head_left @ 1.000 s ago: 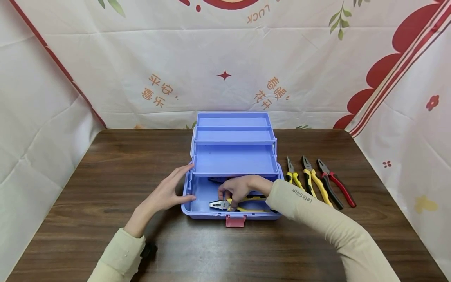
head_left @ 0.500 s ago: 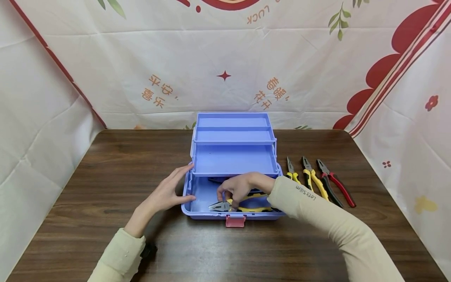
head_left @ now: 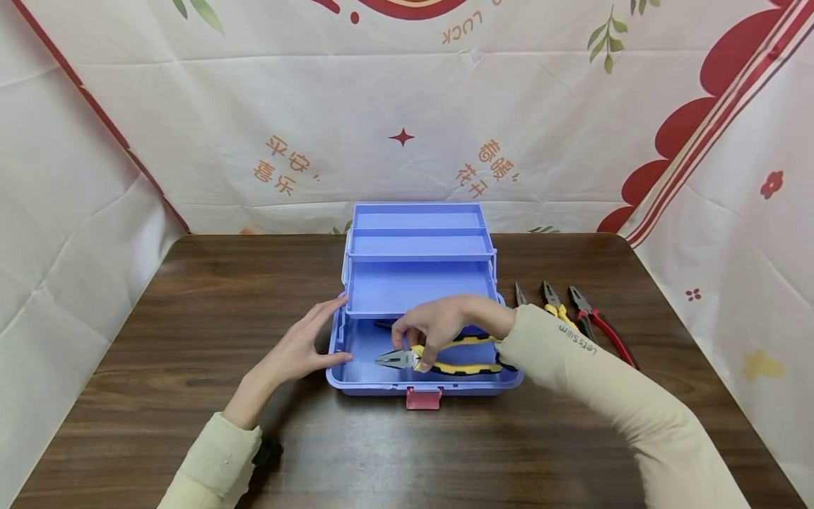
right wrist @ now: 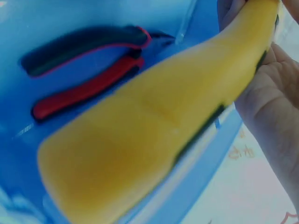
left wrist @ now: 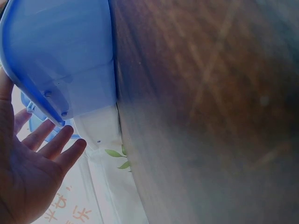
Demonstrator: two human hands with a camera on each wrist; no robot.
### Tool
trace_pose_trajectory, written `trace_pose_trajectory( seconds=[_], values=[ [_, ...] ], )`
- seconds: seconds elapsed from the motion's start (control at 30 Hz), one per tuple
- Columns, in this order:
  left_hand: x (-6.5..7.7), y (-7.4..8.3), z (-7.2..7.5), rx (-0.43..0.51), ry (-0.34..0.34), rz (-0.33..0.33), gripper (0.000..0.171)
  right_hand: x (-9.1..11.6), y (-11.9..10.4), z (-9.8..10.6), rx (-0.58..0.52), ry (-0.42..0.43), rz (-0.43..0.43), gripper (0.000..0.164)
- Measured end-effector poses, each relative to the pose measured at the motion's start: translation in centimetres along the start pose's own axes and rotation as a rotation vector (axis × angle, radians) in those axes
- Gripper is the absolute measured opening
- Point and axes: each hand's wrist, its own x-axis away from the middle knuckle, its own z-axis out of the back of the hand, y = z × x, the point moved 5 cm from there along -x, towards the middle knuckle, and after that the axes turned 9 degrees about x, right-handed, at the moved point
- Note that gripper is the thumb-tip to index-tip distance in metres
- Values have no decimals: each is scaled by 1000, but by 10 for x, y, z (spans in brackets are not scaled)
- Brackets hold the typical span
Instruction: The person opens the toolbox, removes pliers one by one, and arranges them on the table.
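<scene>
A blue toolbox (head_left: 375, 387) with its stepped trays raised stands on the table. My right hand (head_left: 439, 325) pinches yellow-and-black combination pliers (head_left: 467, 369) near their pivot, jaws toward the left, over the bottom compartment. In the right wrist view one yellow handle (right wrist: 140, 126) fills the middle. Below it, red-and-black pliers (right wrist: 84, 91) lie on the box floor, mostly hidden by my hand and the tray in the head view. My left hand (head_left: 305, 343) rests at the box's left rim, fingers straight and spread, thumb over the edge; the left wrist view shows those fingers (left wrist: 56, 140) beside the blue wall.
Right of the box lie more pliers: long-nose pliers (head_left: 520, 293), a yellow-and-black pair (head_left: 552, 295) and a red-and-black pair (head_left: 610, 332), partly behind my right sleeve. A pink latch (head_left: 422, 399) hangs at the box front. A printed cloth (head_left: 407, 92) stands behind the table.
My right hand has risen with the yellow-and-black pliers, shifting slightly right and back, and the handles now show above the box floor. My left hand stays put.
</scene>
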Motion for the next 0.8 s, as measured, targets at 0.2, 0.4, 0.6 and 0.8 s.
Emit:
trace_pose_trajectory(
  seconds=[0.2,0.4,0.6,0.8],
  values=[
    [0,1,0,-8,-2,-8,86,24,3,13,-112,38,54,33],
    [0,2,0,-13,-2,-7,86,51,18,24,-159,83,25,33],
    [0,2,0,-5,-5,-8,86,80,40,27,-170,164,-63,35],
    [0,1,-1,-5,-2,-6,86,107,68,22,-264,238,-114,38]
  ],
)
